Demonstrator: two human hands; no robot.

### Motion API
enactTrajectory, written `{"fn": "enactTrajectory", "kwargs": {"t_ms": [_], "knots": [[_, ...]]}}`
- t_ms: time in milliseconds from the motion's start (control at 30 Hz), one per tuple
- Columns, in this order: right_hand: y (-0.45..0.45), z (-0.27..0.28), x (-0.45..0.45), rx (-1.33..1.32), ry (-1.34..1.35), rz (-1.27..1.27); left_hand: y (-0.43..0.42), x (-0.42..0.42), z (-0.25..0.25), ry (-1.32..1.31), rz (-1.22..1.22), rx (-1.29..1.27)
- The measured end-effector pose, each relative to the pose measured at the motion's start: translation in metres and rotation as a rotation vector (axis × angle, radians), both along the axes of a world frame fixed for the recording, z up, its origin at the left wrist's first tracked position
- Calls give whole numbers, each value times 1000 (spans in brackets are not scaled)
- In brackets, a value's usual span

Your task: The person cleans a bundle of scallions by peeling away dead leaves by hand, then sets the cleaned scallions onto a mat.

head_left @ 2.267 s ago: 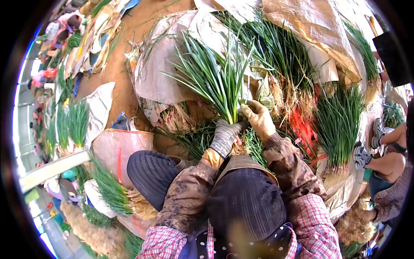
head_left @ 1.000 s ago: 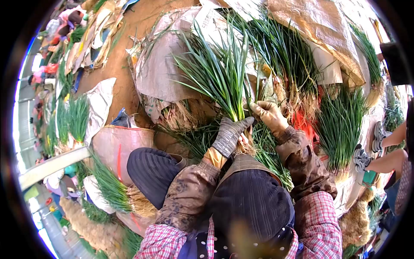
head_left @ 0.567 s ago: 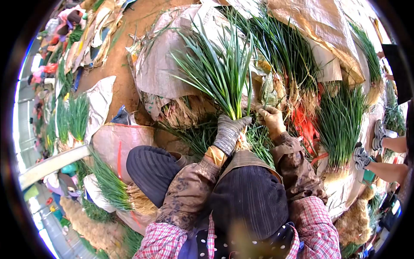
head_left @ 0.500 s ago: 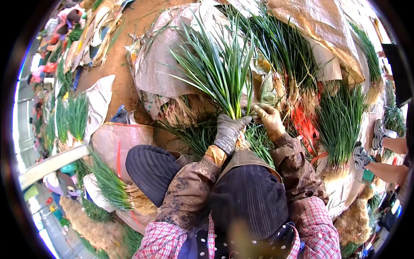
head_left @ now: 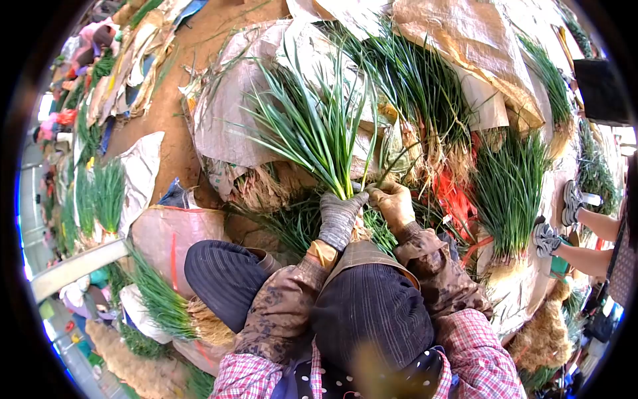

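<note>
A fanned bunch of long green onions point(head_left: 325, 139) rises from my left hand point(head_left: 340, 216), which wears a grey knitted glove and is wrapped round the stems. Pale roots show below that fist. Close beside it on the right, my right hand point(head_left: 392, 201), in a tan stained glove, pinches a thin green stalk point(head_left: 399, 163) that slants up to the right. The fingertips of both hands nearly meet. Loose green leaves point(head_left: 379, 233) lie beneath the hands.
Sacking point(head_left: 229, 113) covers more onions ahead. Rooted bundles point(head_left: 512, 193) stand at the right, near a person's shoes point(head_left: 546, 239) and bare legs. Red netting point(head_left: 455, 199) lies between. At the left are a pink sack point(head_left: 176, 243), another onion bundle point(head_left: 159, 299) and a pale bar point(head_left: 80, 269).
The view has shifted, moving the surroundings slightly left and down. My right hand has come closer to my left hand, and a thin stalk now shows at its fingers. My left hand keeps its hold.
</note>
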State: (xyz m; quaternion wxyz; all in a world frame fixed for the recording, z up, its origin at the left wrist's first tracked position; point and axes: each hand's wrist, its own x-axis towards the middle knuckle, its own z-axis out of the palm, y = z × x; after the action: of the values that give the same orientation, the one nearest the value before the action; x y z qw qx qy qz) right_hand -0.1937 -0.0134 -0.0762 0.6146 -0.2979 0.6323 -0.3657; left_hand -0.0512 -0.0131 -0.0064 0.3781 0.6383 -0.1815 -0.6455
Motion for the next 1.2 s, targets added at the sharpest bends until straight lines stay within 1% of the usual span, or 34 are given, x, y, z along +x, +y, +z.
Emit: {"fn": "enactTrajectory", "kwargs": {"t_ms": [33, 67, 100, 167, 200, 233, 300, 333, 400, 433, 467, 500, 533, 600, 667, 700, 767, 833, 900, 933, 967, 1033, 1067, 1100, 1167, 1200], "knots": [[1, -8, -5, -75, 100, -29, 1, -1, 4, 25, 32, -16], [3, -24, -16, -114, 179, -42, 1, 0, 8, -27, 22, -107], [4, -25, -28, -2, 308, 73, 0, 1, 2, -74, 59, -187], [2, -13, -54, 130, 496, 794, -4, 6, -5, 13, 97, -247], [-4, -6, -54, 360, 410, 879, -4, 10, -21, 20, 77, -261], [-16, 30, -50, 226, 635, 849, -7, 10, -19, 87, 86, -251], [-38, -23, -78, -106, 903, 373, -7, 8, -16, 218, 105, -223], [-64, -26, -84, -245, 1112, 327, -7, 7, -15, 239, 140, -230], [-115, -11, -82, -53, 1124, 171, -3, 10, -25, 274, 83, -65], [-132, -19, -88, -20, 1215, 242, -5, 12, -23, 290, 56, 14], [-140, -27, -92, -93, 1314, 463, -4, 15, -19, 281, -8, 51], [-146, -24, -90, -152, 1379, 621, -4, 13, -19, 254, 18, 38], [-148, -22, -87, -195, 1404, 701, -5, 15, -19, 264, 4, 23], [-145, -9, -72, -83, 1293, 449, -6, 16, -17, 295, 1, -14], [-114, 25, -53, -55, 1031, 406, -5, 16, -14, 332, 10, -54], [-88, 42, -48, -133, 824, 369, -3, 16, -20, 378, 23, -35], [-38, 63, -38, -179, 581, 355, -1, 8, -23, 296, 50, -29], [5, 80, -24, -257, 353, 334, -4, 15, -20, 323, -133, 39], [33, 87, -20, -216, 278, 519, -4, 9, -21, 264, -115, 24], [41, 92, -16, -139, 248, 567, -5, 6, -18, 167, -150, 40], [44, 79, -21, -86, 153, 596, -3, 9, -19, 145, -189, 77], [21, 92, -22, -68, 165, 643, -4, 10, -11, 120, -205, 143], [18, 78, -21, -138, 58, 550, 0, 8, -26, 51, -195, 137], [7, 75, -14, -114, 50, 467, -6, 8, -18, -120, -310, 234], [-15, 60, 2, -186, -55, 253, -17, 1, 2, -205, -373, 363], [-24, 45, 8, -124, -121, 152, -16, 1, 1, -205, -315, 323]]}}
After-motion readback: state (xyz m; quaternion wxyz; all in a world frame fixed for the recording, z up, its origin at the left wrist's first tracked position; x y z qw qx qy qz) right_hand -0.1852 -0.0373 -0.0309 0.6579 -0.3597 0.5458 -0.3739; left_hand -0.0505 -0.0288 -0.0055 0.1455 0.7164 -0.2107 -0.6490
